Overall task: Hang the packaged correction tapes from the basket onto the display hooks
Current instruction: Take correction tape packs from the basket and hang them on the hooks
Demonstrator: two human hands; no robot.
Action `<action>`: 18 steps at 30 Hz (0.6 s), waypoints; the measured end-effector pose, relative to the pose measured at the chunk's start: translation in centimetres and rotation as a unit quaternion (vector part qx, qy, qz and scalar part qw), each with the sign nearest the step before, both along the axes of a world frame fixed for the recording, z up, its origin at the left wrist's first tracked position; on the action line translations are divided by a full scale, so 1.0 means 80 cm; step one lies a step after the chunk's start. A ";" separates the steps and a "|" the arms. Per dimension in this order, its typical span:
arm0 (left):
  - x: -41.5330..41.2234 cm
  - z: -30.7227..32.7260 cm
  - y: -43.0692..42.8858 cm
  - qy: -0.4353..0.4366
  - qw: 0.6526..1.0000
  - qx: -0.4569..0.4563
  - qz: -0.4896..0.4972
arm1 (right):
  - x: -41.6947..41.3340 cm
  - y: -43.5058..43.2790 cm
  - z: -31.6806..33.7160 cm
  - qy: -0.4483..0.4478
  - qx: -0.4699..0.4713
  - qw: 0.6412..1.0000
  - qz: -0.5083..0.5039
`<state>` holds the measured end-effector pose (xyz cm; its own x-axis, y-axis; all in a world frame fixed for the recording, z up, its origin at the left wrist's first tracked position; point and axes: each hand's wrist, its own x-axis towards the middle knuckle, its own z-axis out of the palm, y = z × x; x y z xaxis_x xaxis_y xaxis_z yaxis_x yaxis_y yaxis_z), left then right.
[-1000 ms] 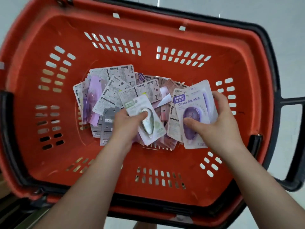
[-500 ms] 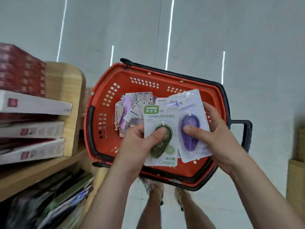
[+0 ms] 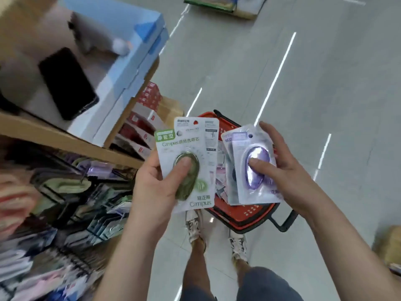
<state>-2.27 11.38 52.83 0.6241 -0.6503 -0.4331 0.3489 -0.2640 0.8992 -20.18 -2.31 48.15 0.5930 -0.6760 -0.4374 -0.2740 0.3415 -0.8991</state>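
Observation:
My left hand grips a white card pack with a green correction tape, thumb pressed on its blister. In my right hand I hold purple correction tape packs, a few stacked, with the thumb on the front blister. Both are held up in front of me. Far below on the floor stands the red basket, mostly hidden behind the packs; more packs show inside it. At the lower left, blurred display hooks carry hanging packaged tapes.
A wooden shelf runs above the hooks at left, bearing blue boxes and a black phone. Red and white boxes sit behind it. My feet stand on grey floor by the basket. A cardboard box is at the right edge.
I have lifted both packs out of the basket and straightened up, so the basket now lies far below. The view has swung left to take in the shelf and hooks.

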 end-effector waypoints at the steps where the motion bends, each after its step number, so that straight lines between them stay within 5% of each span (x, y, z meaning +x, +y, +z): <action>1: -0.006 0.018 0.013 0.016 1.000 -0.013 0.019 | 0.006 0.006 0.022 -0.001 -0.013 0.999 0.031; 9: -0.046 0.120 0.127 0.006 0.973 -0.029 0.228 | 0.084 0.099 0.144 -0.036 -0.031 0.974 0.220; 11: -0.046 0.148 0.163 -0.056 0.964 -0.010 0.261 | 0.100 0.128 0.160 -0.038 -0.034 0.969 0.241; 13: -0.045 0.179 0.204 -0.223 0.937 0.042 0.265 | 0.112 0.159 0.174 -0.040 -0.038 0.967 0.251; 16: -0.048 0.208 0.266 -0.603 0.775 0.137 0.127 | 0.125 0.208 0.204 -0.041 0.006 0.965 0.258; 18: -0.053 0.210 0.306 -0.697 0.692 0.184 0.034 | 0.134 0.243 0.225 -0.029 0.046 0.955 0.292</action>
